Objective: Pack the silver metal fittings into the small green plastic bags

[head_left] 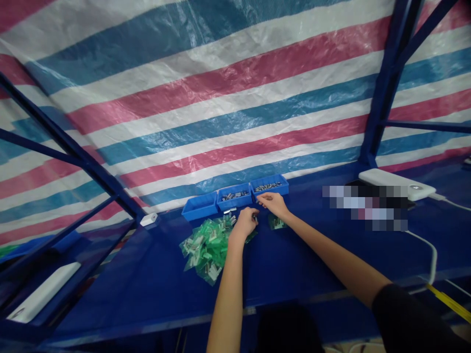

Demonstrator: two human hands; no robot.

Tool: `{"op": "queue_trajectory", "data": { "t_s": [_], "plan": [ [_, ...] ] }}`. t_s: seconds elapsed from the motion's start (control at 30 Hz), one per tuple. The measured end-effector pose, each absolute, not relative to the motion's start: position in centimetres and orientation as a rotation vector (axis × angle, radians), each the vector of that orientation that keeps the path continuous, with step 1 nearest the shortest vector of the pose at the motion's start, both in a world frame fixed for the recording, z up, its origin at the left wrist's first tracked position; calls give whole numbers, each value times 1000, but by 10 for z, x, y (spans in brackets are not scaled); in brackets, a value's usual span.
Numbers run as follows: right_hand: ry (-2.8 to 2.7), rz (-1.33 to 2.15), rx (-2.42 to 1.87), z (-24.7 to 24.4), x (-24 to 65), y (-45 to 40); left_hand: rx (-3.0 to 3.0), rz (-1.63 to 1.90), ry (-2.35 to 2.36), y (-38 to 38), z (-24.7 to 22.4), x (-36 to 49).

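My left hand (243,224) is closed, fingers curled round something small and dark that I cannot make out. It is beside a pile of small clear-green plastic bags (208,247) with metal pieces inside. My right hand (274,203) has its fingers pinched together just in front of the right blue bin (281,186), which holds small metal parts; whatever is in the pinch is too small to see. Under my right wrist lies another small bag (276,223) of metal pieces. The middle blue bin (235,199) contains small metal cylinders.
The left blue bin (200,208) stands in the same row, along the striped tarp (221,113). A white plug-like block (148,219) sits at the table's left. On the right are a white power bank (397,182) and a cable (434,257). Blue metal posts (382,93) flank the table.
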State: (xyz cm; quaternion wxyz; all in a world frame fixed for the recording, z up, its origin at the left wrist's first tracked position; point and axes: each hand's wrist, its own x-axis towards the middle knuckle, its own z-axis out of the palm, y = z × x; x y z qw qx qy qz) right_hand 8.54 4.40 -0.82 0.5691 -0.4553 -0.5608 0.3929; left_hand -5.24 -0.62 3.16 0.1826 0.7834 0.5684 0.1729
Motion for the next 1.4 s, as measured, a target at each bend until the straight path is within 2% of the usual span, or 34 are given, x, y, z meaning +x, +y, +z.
{"op": "queue_trajectory", "data": {
  "t_s": [0.2,0.37,0.57,0.83,1.07,1.27,1.4],
  "plan": [
    [-1409,887,-1175,-7,88,44,2267,273,1886,-6,38,-60],
    [-1484,821,-1180,-8,90,44,2208,259,1975,-8,42,-64],
    [-1472,896,-1149,-6,87,42,2049,276,2065,-10,43,-69],
    [-1405,964,-1158,-2,84,44,1863,492,1694,-3,35,-71],
    [-1221,1322,-697,21,73,37,1837,614,1633,1,32,-73],
    [-1330,1228,-952,9,74,36,1608,1146,1557,10,33,-73],
    [-1348,1286,-997,3,74,34,1439,1241,1383,10,38,-71]
  ]
}}
